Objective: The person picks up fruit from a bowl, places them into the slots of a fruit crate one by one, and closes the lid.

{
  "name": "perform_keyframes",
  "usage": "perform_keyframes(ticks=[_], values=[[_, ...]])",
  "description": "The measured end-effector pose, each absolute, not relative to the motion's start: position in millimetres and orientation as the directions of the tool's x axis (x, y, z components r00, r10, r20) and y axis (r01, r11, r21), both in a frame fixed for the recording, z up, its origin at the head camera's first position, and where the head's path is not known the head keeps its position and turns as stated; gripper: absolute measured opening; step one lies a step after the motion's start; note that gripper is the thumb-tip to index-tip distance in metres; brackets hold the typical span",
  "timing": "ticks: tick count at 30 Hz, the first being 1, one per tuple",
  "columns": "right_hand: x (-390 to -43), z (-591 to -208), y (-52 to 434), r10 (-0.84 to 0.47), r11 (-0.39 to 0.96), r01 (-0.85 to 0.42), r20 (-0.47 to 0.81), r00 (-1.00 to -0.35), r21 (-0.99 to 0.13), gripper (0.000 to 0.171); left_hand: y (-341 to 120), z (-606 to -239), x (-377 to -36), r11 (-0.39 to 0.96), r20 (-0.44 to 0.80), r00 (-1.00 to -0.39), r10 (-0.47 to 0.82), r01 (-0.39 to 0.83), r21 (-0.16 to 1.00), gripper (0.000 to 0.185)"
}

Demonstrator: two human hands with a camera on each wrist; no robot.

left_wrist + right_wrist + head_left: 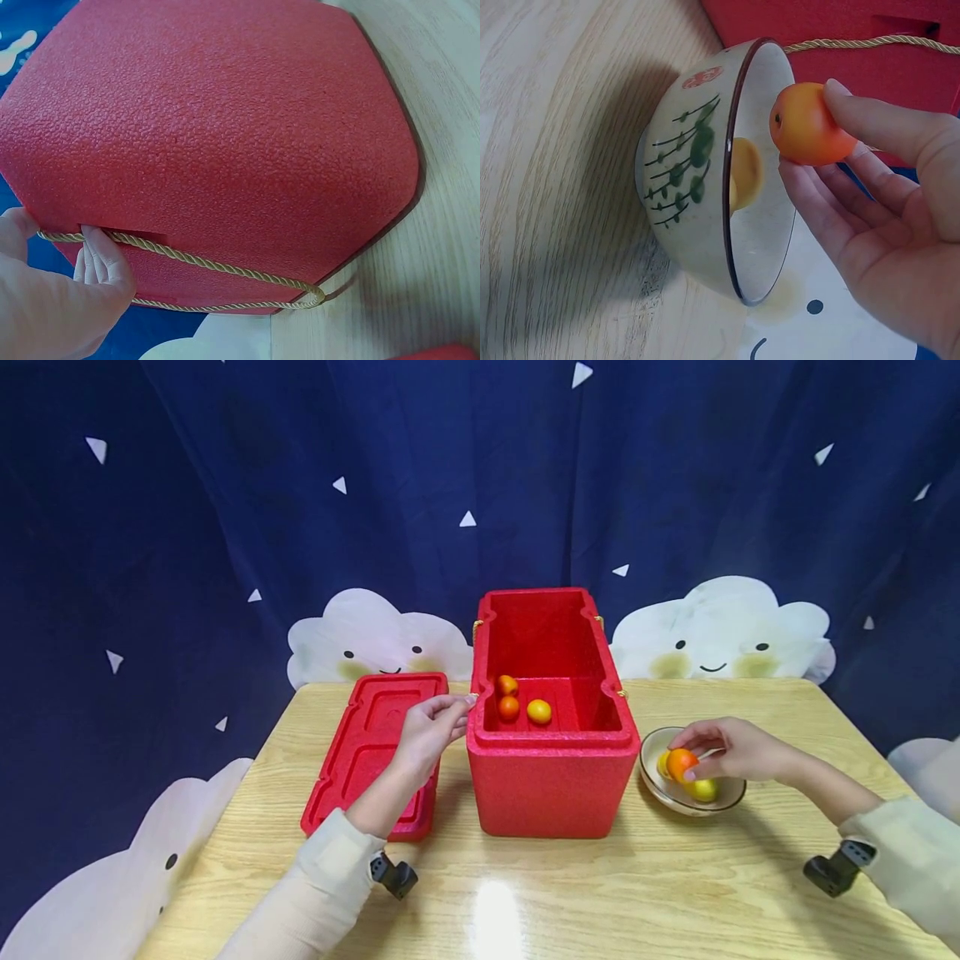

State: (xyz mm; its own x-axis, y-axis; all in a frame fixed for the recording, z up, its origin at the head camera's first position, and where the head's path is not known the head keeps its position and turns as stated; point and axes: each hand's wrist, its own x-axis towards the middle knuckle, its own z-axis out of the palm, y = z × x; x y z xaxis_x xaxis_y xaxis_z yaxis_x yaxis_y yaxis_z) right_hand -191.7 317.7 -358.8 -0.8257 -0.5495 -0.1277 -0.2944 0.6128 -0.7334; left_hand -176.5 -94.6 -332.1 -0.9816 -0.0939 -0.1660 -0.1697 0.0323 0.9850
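R hand (731, 752) pinches orange fruit (681, 763) over bowl (654, 745); L hand (431, 731) fingertips hidden, grip unclear.

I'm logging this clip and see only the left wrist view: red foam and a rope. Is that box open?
Observer: Yes. The box is open, and its lid lies flat on the table beside it.
Operator: Anything inside?
Observer: Three small fruits on the floor of the box.
Operator: What is the right hand doing?
Observer: The right hand pinches an orange fruit over a bowl, which holds more fruit.
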Motion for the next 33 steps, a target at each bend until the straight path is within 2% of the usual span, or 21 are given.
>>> perform_keyframes(ticks=[16,25,33], values=[[-197,-352,309,-0.513,0.601,-0.328,-0.038,-0.857,-0.729,0.035,-94,-332,-175,0.009,-0.153,-0.983,-0.098,-0.155,0.988,0.03],[-204,-339,303,-0.498,0.595,-0.33,-0.014,-0.867,-0.733,0.037,-94,-332,-174,0.02,-0.161,-0.982,-0.1,-0.164,0.986,0.03],[-214,-332,299,-0.478,0.602,-0.287,-0.049,-0.877,-0.745,0.04,-94,-330,-174,0.016,-0.164,-0.982,-0.097,-0.166,0.986,0.03]])
